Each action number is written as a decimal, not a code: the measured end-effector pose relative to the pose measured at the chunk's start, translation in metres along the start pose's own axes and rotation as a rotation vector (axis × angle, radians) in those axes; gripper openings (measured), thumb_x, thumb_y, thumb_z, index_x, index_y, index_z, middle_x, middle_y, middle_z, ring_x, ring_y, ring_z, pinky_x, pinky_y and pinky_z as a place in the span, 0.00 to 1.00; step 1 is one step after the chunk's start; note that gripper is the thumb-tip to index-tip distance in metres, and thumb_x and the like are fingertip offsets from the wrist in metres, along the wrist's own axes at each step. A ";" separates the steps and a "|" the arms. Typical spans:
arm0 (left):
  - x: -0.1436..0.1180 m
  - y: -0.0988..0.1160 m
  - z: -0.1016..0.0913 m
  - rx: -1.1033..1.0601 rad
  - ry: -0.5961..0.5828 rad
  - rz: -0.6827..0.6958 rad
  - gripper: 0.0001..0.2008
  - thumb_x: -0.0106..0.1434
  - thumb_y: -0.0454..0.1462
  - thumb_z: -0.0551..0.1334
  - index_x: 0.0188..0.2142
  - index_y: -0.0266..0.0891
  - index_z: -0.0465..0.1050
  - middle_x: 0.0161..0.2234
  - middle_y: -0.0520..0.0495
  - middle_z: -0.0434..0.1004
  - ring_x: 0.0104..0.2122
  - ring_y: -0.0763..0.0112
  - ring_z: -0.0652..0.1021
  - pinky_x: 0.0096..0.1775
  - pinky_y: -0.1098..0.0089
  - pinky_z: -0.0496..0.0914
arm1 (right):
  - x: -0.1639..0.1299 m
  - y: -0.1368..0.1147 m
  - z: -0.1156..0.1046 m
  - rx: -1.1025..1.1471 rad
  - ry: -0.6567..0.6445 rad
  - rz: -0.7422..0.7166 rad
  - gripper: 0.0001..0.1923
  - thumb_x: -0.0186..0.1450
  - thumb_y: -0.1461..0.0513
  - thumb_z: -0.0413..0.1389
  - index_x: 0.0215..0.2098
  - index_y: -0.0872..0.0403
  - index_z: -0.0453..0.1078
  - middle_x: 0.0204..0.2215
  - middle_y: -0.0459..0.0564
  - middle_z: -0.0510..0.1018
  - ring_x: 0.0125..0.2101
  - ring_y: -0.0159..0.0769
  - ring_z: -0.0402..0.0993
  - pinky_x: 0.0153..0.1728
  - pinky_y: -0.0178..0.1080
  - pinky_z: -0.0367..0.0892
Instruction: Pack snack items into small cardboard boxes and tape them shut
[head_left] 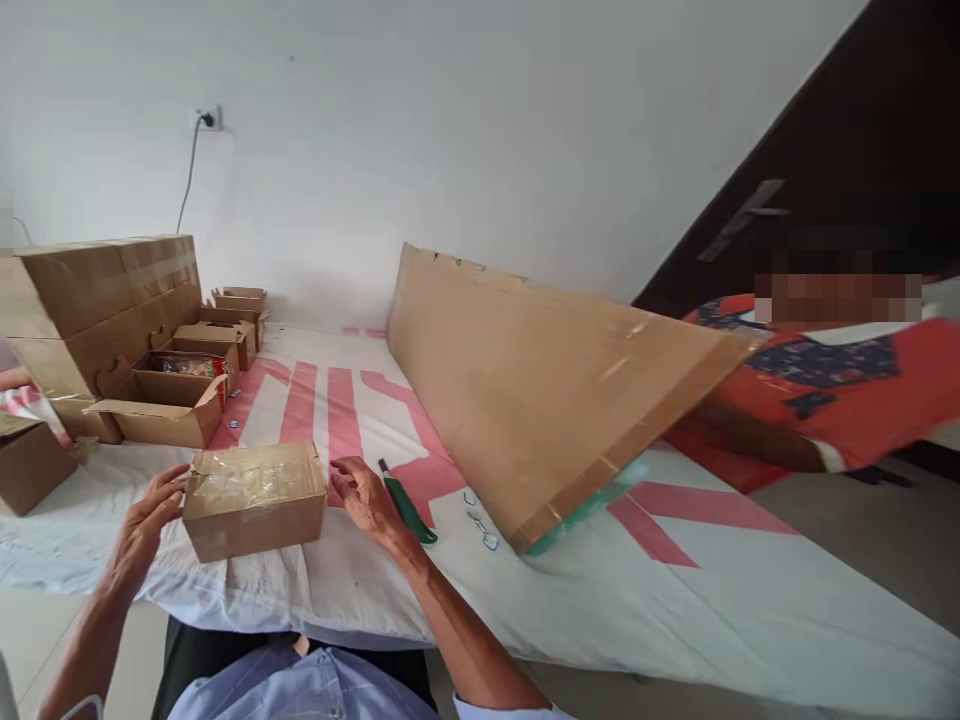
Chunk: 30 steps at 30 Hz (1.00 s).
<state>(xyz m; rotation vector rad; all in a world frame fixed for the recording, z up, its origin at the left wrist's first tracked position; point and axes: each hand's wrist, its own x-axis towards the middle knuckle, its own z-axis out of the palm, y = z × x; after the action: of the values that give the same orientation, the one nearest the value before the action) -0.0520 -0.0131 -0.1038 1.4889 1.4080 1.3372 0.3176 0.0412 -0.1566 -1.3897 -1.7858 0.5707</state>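
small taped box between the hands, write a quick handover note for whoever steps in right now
Left hand: open, fingertips on the left end of the small taped box.
Right hand: open, resting on the cloth at the box's right end.
The box sits on the white and red cloth, its top covered with clear tape.
A green-handled cutter lies just right of the right hand.
Open cartons stand at far left, untaped; one holds packets.
A large cardboard sheet leans on the right.

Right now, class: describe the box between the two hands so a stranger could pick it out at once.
Start at the white-and-red cloth covering the table, then look to its near edge. There the small taped box sits between the left hand and the right hand. Unlike the open boxes behind, it is sealed with clear tape.
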 end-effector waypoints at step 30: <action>-0.004 0.030 0.015 -0.071 -0.271 0.080 0.19 0.62 0.45 0.71 0.51 0.45 0.87 0.70 0.36 0.71 0.69 0.44 0.72 0.56 0.57 0.80 | 0.007 -0.119 -0.070 0.185 -0.403 -0.224 0.17 0.72 0.51 0.57 0.48 0.51 0.82 0.33 0.46 0.80 0.31 0.37 0.70 0.34 0.38 0.67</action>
<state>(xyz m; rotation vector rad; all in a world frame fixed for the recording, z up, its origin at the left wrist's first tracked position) -0.0286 -0.0203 -0.0797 1.6246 1.1293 1.1688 0.3026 0.0046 -0.0243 -0.9794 -2.1090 0.9168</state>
